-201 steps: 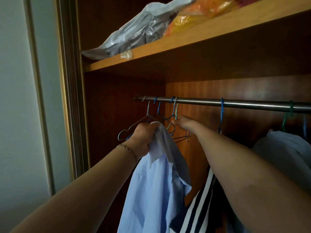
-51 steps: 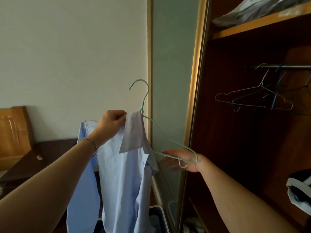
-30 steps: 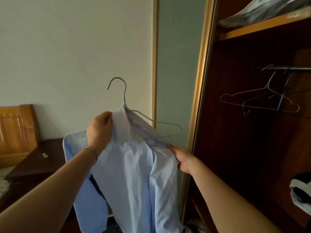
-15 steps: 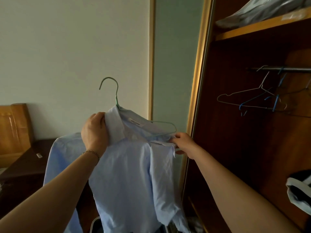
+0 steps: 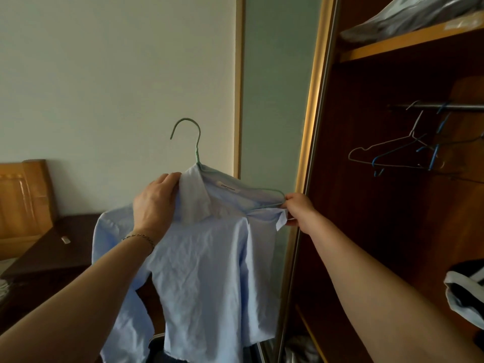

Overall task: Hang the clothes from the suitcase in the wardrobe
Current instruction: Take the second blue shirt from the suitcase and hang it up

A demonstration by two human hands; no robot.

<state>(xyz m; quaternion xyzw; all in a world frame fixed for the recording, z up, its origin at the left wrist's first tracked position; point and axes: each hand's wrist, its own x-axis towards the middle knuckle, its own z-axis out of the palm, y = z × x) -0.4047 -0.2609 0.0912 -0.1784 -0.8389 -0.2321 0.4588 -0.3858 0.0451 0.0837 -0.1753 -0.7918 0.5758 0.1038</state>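
— Shirt's condition and location?
— Shirt: pale blue, creased, draped on a green hanger between both hands.
— Grip?
— Left hand clutches the collar; right hand pinches the shoulder.

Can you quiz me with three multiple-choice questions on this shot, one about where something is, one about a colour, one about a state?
1. Where is the green wire hanger's hook?
A. On the metal wardrobe rail
B. In the air above the collar
C. On the floor

2. What colour is the crumpled cotton shirt?
A. Light blue
B. Red
C. Black

3. What is the right hand doing?
A. Hanging idle
B. Pressing the wall
C. Pinching the shirt's shoulder at the hanger's end

Answers: 1 B, hook stands free against the wall; 2 A, pale blue fabric; 3 C, fingers closed on cloth there, while the left hand holds the collar.
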